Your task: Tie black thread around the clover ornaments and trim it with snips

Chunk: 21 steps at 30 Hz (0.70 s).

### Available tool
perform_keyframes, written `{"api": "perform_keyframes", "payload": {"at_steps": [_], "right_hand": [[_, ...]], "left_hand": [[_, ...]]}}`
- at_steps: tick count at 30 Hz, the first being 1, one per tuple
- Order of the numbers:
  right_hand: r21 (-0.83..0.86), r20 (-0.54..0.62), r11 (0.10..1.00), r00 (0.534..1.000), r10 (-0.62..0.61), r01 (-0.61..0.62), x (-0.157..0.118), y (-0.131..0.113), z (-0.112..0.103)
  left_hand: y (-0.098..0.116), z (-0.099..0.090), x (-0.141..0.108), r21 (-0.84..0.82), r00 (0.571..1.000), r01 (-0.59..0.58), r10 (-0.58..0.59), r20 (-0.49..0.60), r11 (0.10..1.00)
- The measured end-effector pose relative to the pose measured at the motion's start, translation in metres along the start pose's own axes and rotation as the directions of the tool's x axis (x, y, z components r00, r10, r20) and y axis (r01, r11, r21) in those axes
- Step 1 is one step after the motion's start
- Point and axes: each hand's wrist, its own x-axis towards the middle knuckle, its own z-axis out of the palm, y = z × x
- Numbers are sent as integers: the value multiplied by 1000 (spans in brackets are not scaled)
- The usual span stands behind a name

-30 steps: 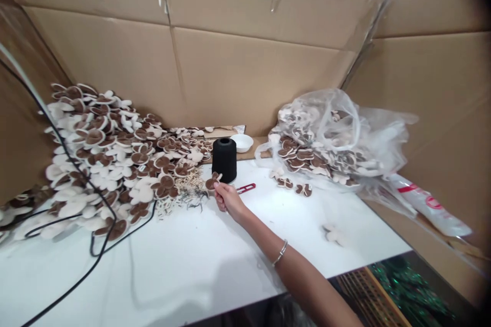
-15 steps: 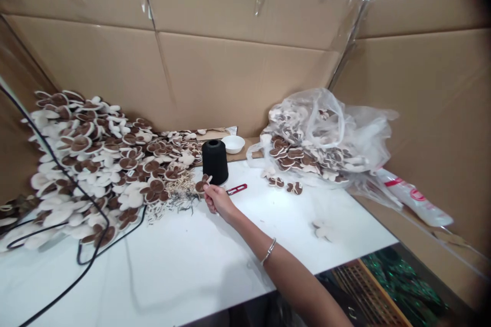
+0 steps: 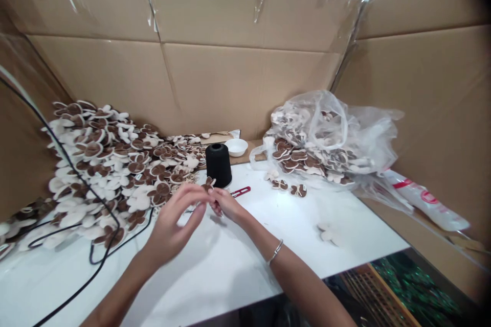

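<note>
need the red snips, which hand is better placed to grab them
Right, probably: the right hand lies nearer the red snips, though it pinches the brown-and-cream piece; the left hand sits farther off.

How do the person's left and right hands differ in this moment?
The right hand pinches a brown-and-cream piece, while the left hand reaches its fingers toward that piece. The right wrist wears a bangle; the left wrist shows none. Both hands are bare and close together above the white table.
</note>
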Motion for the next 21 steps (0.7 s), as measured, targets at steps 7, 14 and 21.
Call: {"api": "perform_keyframes", "payload": {"at_steps": [7, 14, 21], "right_hand": [[-182, 228, 982, 974, -2, 44, -12, -14, -13], [-317, 340, 932, 938, -63, 178, -19, -20, -13], [-374, 328, 901, 940, -93, 219, -23, -22, -4]], "left_hand": [[-76, 22, 10, -178, 930, 214, -145, 337, 960], [-88, 21, 0, -181, 940, 118, -51, 337, 976], [-93, 19, -7, -163, 951, 84, -30, 309, 983]]}}
